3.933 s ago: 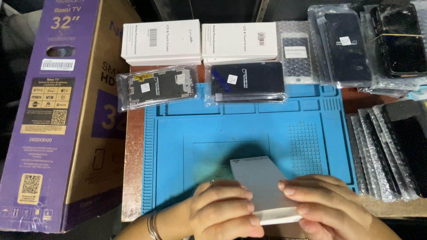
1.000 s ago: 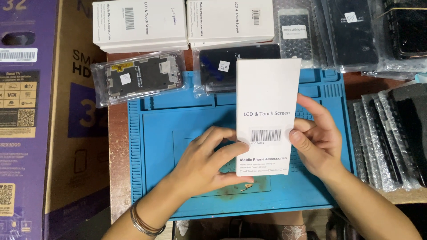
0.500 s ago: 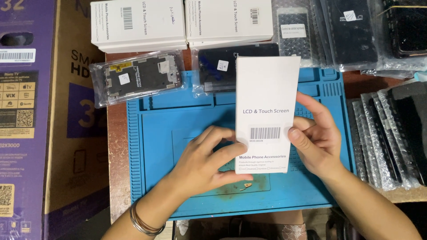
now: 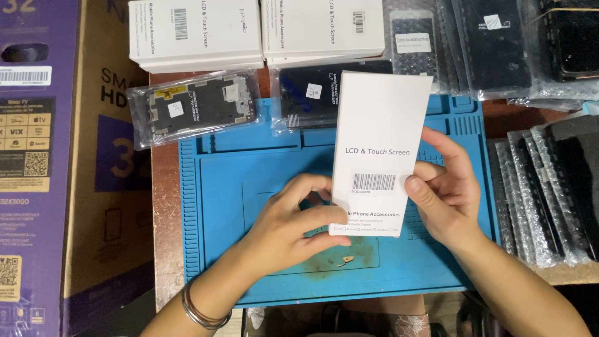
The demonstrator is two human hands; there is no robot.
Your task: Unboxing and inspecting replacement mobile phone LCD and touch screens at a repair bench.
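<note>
I hold a flat white rectangular box [image 4: 380, 134] with a barcode label upright over a blue silicone work mat [image 4: 231, 168]. My right hand [image 4: 446, 193] grips its right edge, thumb on the front face. My left hand [image 4: 290, 224], with bangles on the wrist, pinches the box's lower left corner. The box covers part of a bagged phone screen [image 4: 309, 93] that lies at the mat's far edge.
Two stacks of white boxes [image 4: 196, 31] lie at the back. A bagged phone frame [image 4: 193, 106] rests at the mat's far left. Bagged screens [image 4: 493, 43] sit back right, bubble-wrapped parts [image 4: 549, 187] at right. A large purple and brown carton [image 4: 56, 156] fills the left. A small scrap [image 4: 347, 259] lies on the mat.
The white box was raised from flat near the mat's front edge to upright with its label facing me. In the last second it and my hands have hardly moved.
</note>
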